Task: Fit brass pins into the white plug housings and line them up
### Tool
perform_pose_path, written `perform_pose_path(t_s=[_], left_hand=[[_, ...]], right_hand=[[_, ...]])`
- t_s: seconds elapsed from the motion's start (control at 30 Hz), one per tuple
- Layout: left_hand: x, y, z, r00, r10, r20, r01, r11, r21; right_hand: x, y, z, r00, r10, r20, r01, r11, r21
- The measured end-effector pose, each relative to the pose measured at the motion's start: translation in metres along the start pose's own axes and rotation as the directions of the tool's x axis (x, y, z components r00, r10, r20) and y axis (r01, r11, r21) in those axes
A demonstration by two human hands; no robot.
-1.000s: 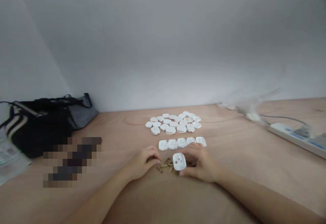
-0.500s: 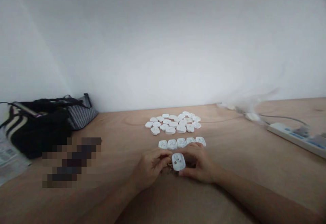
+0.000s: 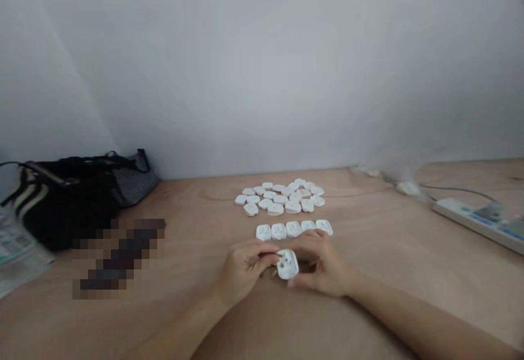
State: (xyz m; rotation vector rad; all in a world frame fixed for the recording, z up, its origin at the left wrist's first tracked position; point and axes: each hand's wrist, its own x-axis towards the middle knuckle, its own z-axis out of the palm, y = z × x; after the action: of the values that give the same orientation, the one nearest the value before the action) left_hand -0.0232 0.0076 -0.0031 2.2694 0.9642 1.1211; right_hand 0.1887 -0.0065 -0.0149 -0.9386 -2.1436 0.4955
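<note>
A white square plastic plug housing (image 3: 287, 265), its hollow side with holes turned up toward me, is held by my right hand (image 3: 323, 264) between thumb and fingers. My left hand (image 3: 248, 267) is closed in a pinch at the housing's left edge. Between its fingertips is a small, thin brass-coloured piece (image 3: 280, 255), partly hidden. More small brass-coloured pieces (image 3: 274, 274) show below, between the two hands. Just beyond my hands, a row of several similar white housings (image 3: 293, 229) lies with the hollow sides up.
Farther back on the wooden table (image 3: 196, 207) lies a loose group of several white plug parts (image 3: 280, 199). A black bag (image 3: 77, 202) and a blurred-out dark object (image 3: 123, 256) are on the left. At right are a white power strip (image 3: 462, 215) and clear plastic wrap (image 3: 403, 172).
My left fingertips have moved up to the housing's left edge with the small brass-coloured piece. The housing has tilted slightly in my right hand.
</note>
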Motion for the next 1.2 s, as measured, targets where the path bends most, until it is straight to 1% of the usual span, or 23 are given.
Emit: perform_pose_path(t_s=[0.17, 0.43, 0.67, 0.8, 0.87, 0.97, 1.03, 1.2], left_hand=[[0.000, 0.003, 0.001, 1.000, 0.019, -0.009, -0.018, 1.000, 0.017], [0.001, 0.001, 0.005, 1.000, 0.008, 0.008, -0.009, 1.000, 0.011], [0.001, 0.003, 0.014, 0.999, -0.010, -0.050, 0.013, 0.998, 0.065], [0.002, 0.007, 0.010, 0.995, 0.015, -0.096, -0.009, 0.998, 0.066], [0.002, 0.009, 0.005, 0.998, 0.014, -0.059, -0.010, 0.998, 0.059], [0.000, 0.007, 0.000, 0.997, 0.011, 0.070, -0.016, 0.998, 0.060], [-0.001, 0.004, 0.000, 0.992, 0.021, 0.127, -0.030, 0.997, 0.072], [-0.002, 0.000, 0.004, 0.989, 0.071, 0.127, -0.083, 0.992, 0.095]], right_hand=[[0.000, 0.000, 0.000, 1.000, -0.015, 0.000, 0.015, 1.000, 0.005], [0.001, 0.000, 0.000, 0.999, -0.043, 0.018, 0.044, 0.999, -0.033], [0.000, 0.003, 0.002, 0.998, -0.057, 0.001, 0.057, 0.998, -0.038], [0.000, 0.003, 0.002, 0.998, -0.060, 0.004, 0.060, 0.998, -0.037], [0.000, 0.003, 0.002, 0.998, -0.056, -0.018, 0.055, 0.998, -0.034], [0.000, 0.006, 0.003, 0.997, -0.051, -0.053, 0.049, 0.998, -0.029], [0.000, 0.008, 0.005, 0.997, -0.048, -0.054, 0.047, 0.998, -0.031], [0.000, 0.013, 0.009, 0.998, -0.027, -0.062, 0.024, 0.998, -0.049]])
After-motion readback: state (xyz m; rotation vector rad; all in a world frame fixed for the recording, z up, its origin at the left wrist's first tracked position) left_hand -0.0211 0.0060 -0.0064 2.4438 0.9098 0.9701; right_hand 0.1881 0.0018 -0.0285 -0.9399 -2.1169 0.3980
